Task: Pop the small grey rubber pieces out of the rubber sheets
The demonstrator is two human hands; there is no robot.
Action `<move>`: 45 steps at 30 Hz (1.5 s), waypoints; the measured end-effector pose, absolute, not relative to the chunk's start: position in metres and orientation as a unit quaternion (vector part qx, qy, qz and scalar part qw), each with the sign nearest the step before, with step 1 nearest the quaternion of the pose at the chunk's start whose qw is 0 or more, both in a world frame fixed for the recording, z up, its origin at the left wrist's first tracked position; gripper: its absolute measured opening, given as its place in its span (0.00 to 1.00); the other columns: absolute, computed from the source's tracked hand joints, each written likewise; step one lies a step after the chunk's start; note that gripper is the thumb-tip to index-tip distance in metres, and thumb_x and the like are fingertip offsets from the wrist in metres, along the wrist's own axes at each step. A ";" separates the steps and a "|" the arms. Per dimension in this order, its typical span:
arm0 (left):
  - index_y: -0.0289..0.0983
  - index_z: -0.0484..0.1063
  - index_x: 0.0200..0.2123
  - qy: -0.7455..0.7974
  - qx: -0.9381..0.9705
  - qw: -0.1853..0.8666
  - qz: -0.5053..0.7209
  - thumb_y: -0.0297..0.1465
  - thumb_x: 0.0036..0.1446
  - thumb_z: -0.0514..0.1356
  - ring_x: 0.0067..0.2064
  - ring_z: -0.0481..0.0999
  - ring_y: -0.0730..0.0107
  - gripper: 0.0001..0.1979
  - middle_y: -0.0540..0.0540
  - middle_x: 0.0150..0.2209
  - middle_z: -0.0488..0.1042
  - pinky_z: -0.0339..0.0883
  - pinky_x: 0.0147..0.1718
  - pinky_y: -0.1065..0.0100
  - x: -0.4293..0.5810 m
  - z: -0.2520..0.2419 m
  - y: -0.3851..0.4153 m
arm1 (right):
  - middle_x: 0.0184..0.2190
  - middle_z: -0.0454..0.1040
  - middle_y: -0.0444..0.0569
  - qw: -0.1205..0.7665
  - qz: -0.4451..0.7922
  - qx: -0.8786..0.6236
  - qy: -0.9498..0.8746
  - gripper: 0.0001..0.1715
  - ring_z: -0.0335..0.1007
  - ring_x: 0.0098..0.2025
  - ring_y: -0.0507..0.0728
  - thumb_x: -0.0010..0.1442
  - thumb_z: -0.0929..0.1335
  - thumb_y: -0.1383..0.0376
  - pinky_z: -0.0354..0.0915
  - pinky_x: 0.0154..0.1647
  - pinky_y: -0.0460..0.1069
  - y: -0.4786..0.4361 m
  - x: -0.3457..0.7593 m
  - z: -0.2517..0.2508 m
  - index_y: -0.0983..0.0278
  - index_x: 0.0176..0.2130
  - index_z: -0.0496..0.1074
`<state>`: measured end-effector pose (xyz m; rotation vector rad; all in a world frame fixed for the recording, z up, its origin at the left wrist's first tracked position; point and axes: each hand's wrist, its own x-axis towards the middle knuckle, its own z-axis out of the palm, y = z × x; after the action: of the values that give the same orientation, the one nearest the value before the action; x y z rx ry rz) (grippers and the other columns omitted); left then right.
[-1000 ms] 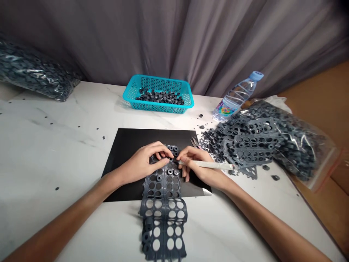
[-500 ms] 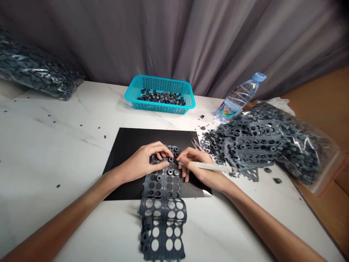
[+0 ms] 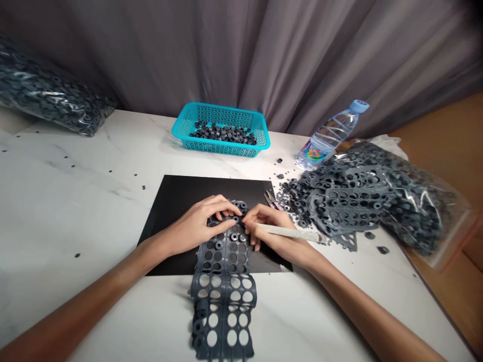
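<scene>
Holey grey sheet (image 3: 225, 281), left hand (image 3: 199, 221) at 11 o'clock, fingers kinda apart, right hand (image 3: 273, 216) at 1, fingers clamped on pale stick (image 3: 289, 232).

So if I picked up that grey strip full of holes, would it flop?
Probably: the strip humps up partway along, so it seems bendy. It's likely light, with so many holes. Rings sitting on it might tumble off.

Front end of white tool (image 3: 292, 232) hidden in right hand (image 3: 272, 216); left hand (image 3: 194, 221) covers part of perforated strip (image 3: 225, 287); filled bag (image 3: 56, 98) cut off by left edge.
</scene>
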<state>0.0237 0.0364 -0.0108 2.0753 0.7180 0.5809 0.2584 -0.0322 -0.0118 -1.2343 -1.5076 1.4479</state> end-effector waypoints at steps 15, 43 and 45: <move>0.45 0.77 0.50 0.287 0.840 0.403 0.224 0.32 0.66 0.62 0.48 0.74 0.66 0.10 0.48 0.47 0.74 0.70 0.50 0.63 0.023 -0.014 0.035 | 0.27 0.73 0.43 0.354 0.549 -0.482 -0.584 0.09 0.73 0.25 0.50 0.70 0.68 0.60 0.71 0.26 0.44 -0.035 0.258 -0.013 0.64 0.42 0.70; 0.46 0.73 0.52 0.290 0.863 0.361 0.202 0.32 0.69 0.59 0.55 0.71 0.64 0.10 0.49 0.49 0.72 0.65 0.56 0.61 0.023 -0.010 0.029 | 0.28 0.73 0.43 0.359 0.558 -0.484 -0.571 0.14 0.69 0.26 0.50 0.68 0.71 0.55 0.69 0.26 0.44 -0.036 0.255 -0.012 0.64 0.41 0.72; 0.45 0.73 0.52 0.290 0.864 0.359 0.202 0.31 0.69 0.59 0.55 0.71 0.65 0.10 0.49 0.49 0.72 0.65 0.56 0.61 0.023 -0.010 0.028 | 0.28 0.72 0.43 0.360 0.564 -0.481 -0.566 0.14 0.69 0.27 0.50 0.67 0.72 0.55 0.70 0.26 0.44 -0.036 0.255 -0.011 0.64 0.41 0.72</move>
<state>0.0235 0.0278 -0.0103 2.2275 0.7477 0.5209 0.2551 -0.0364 -0.0114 -1.2387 -1.4599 1.4539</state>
